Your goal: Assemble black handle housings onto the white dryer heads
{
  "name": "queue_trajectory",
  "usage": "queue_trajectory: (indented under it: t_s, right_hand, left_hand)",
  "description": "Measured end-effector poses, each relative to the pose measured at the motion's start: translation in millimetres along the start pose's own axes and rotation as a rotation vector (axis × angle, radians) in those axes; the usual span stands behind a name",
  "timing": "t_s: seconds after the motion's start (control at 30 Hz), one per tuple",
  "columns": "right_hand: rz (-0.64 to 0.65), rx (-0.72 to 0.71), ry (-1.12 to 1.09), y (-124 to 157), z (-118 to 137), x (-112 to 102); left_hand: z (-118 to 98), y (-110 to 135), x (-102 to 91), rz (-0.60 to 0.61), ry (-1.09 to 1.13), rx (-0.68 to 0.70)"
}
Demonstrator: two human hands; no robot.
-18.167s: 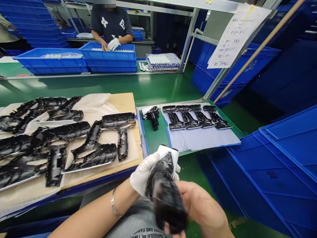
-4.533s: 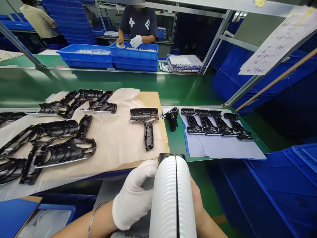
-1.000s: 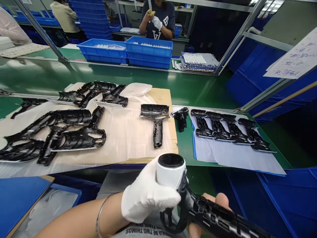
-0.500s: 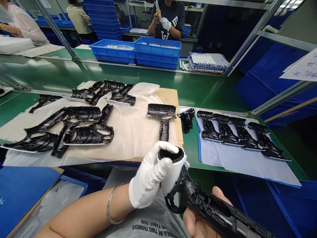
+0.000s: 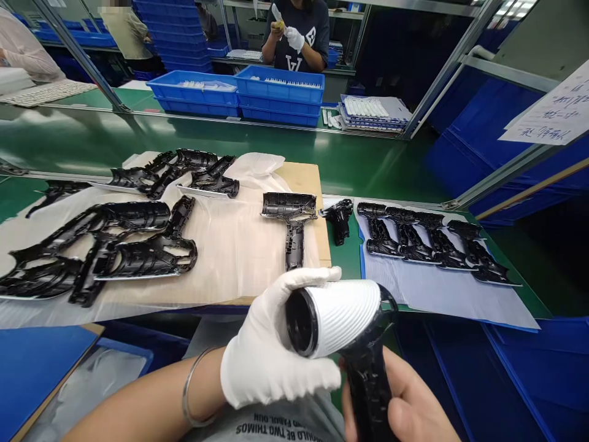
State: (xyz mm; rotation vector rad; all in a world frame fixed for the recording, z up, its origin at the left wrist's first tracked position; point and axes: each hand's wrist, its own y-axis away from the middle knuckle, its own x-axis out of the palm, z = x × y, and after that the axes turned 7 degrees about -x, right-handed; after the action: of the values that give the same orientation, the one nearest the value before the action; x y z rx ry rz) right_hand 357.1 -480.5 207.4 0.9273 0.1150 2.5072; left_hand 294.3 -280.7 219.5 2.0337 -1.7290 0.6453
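Observation:
In my lap I hold a pistol-shaped housing [image 5: 343, 325] with a ribbed white barrel and a glossy black handle. My left hand [image 5: 271, 347], in a white glove, is wrapped round the barrel's open dark end. The bare right hand [image 5: 405, 408] grips the black handle from below. Its barrel lies across, with the dark mouth facing left. A single black half shell [image 5: 289, 221] lies on the white sheet just beyond my hands.
Several black half shells [image 5: 115, 242] lie on a cardboard board [image 5: 304, 178] to the left. More shells [image 5: 427, 242] sit in a row on a blue sheet at right. Blue crates [image 5: 543, 374] stand at lower right. Across the green belt [image 5: 230, 147], a person [image 5: 297, 34] handles white parts over blue bins [image 5: 280, 95].
I have turned the housing: the barrel, which stood upright with its mouth up, now lies sideways, and the handle points down into my right hand.

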Motion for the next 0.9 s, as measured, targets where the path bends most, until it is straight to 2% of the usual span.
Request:
queue_trajectory:
  t_s: [0.07, 0.23, 0.37, 0.47, 0.67, 0.9]
  right_hand:
    - [-0.024, 0.001, 0.087, 1, -3, -5]
    - [-0.205, 0.001, 0.19, 4, -8, -6]
    - [-0.262, -0.073, 0.289, 3, -10, -6]
    - [-0.253, -0.139, 0.395, 1, -14, -15]
    - [-0.134, -0.355, 0.603, -8, -21, -29]
    - [-0.197, -0.455, 0.662, -12, -23, -32]
  left_hand:
    - [1, -1, -1.0, -0.012, 0.019, -0.005]
    - [1, -2, -1.0, -0.087, -0.036, 0.041]
    - [-1, -2, 0.7, -0.101, -0.008, 0.021]
    - [-1, -2, 0.5, -0.096, -0.019, 0.027]
    - [-2, -1, 0.9, -0.098, -0.017, 0.009]
    - [-5, 2, 5.1, -0.118, -0.013, -0.019]
